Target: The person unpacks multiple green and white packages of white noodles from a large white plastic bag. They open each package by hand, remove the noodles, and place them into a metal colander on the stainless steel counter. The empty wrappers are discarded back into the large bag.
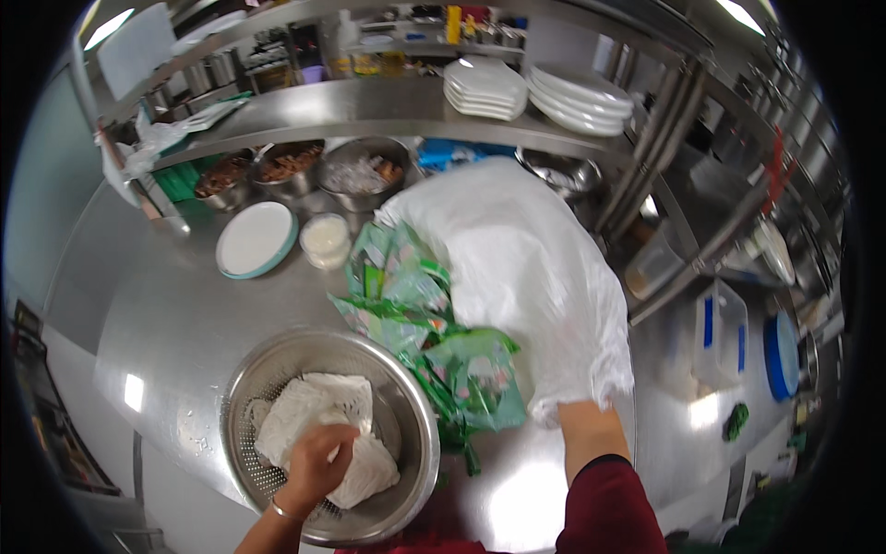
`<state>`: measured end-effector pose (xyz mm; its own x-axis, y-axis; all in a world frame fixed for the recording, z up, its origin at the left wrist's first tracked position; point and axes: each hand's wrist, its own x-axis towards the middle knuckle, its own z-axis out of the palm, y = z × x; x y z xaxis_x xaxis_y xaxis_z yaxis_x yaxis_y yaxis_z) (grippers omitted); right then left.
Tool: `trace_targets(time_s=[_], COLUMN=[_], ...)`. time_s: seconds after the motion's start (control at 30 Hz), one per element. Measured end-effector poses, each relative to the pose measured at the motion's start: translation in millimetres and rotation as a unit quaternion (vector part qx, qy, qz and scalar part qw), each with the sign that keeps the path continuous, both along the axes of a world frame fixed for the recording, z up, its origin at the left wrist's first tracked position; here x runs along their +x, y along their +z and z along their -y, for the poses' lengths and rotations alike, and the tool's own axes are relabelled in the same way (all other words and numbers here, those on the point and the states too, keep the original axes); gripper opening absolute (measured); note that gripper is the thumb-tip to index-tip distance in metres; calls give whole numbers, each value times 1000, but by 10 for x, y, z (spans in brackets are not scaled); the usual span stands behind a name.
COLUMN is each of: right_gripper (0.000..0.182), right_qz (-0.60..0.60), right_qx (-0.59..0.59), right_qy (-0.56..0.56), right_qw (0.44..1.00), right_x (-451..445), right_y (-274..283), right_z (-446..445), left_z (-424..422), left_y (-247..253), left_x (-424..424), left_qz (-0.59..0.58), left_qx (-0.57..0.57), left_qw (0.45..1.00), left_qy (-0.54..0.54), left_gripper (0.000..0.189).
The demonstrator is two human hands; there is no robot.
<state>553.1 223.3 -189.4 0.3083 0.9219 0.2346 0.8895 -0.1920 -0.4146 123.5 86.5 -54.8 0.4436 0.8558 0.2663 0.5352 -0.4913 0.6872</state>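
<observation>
My left hand, with a bracelet at its wrist, is in a steel colander, over blocks of white noodles. Its fingers are curled at the noodles, and whether they grip anything is unclear. My right forearm reaches into the mouth of a big white plastic sack; the hand itself is hidden inside. Between colander and sack lie several crumpled green printed plastic packets.
Behind stand steel bowls of brown food, a white round lid or plate and small clear tubs. White plates are stacked on the steel shelf. A clear plastic container stands at right.
</observation>
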Motion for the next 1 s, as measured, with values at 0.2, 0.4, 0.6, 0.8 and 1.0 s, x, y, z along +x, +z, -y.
trace_targets(time_s=[0.2, 0.4, 0.6, 0.8, 1.0], right_gripper=[20, 21, 23, 25, 26], right_qz=[21, 47, 58, 70, 83], right_qx=[-97, -165, -179, -172, -148], right_qy=[13, -26, -36, -35, -16], right_qw=[995, 985, 981, 982, 985], right_x=[-494, -571, -542, -486, -416], right_y=[219, 224, 161, 169, 181], right_z=[-1424, -1854, -1888, -1830, -1529], left_z=[421, 517, 433, 341, 383], left_y=[-8, 151, 133, 151, 127], left_x=[-110, -133, -273, -252, -294], left_qz=[39, 8, 25, 20, 19], left_qx=[-26, -57, -31, -47, -55], left_qw=[996, 992, 991, 990, 991], left_qy=[70, 110, 126, 129, 119], left_gripper=[14, 16, 17, 18, 19])
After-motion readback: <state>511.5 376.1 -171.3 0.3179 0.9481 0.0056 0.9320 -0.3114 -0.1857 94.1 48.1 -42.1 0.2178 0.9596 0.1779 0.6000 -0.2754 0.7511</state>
